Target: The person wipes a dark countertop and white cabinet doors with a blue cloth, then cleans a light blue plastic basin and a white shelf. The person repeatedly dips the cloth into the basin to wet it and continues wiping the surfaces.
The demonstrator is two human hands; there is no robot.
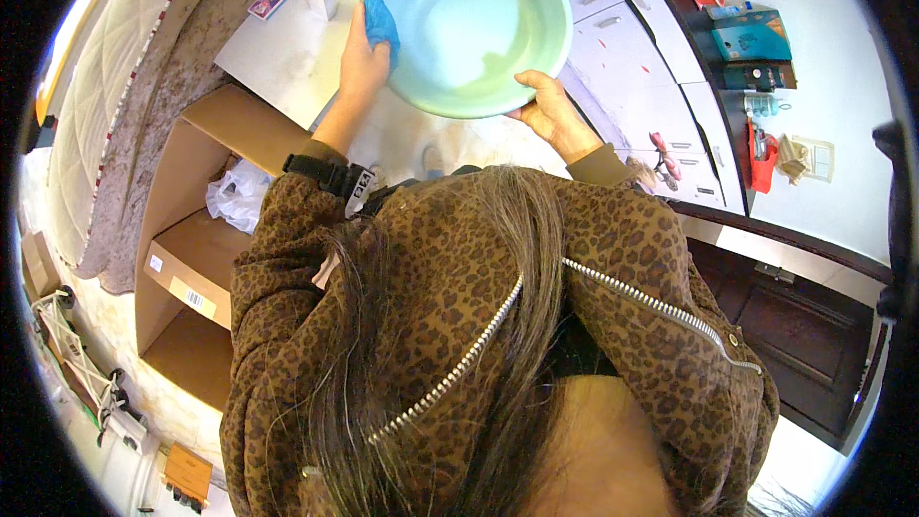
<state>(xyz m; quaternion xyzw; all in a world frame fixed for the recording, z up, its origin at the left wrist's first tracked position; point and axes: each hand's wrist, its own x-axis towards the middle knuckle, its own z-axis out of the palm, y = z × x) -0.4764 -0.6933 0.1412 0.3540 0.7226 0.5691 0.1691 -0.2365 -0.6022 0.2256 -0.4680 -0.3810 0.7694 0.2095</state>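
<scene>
A pale green plastic basin is in front of me, its open side facing up toward my view. My left hand holds a crumpled blue cloth against the basin's left rim. At the lower right, my right hand grips the rim, thumb over the edge and fingers beneath. Light and shadow fall on the basin's inside; whether any water lies in it, I cannot tell.
A white table stands to the left, bearing a small printed box. Nearer is an open cardboard box with a white plastic bag. White cabinets line the right, with items on their dark top. A mattress stands far left.
</scene>
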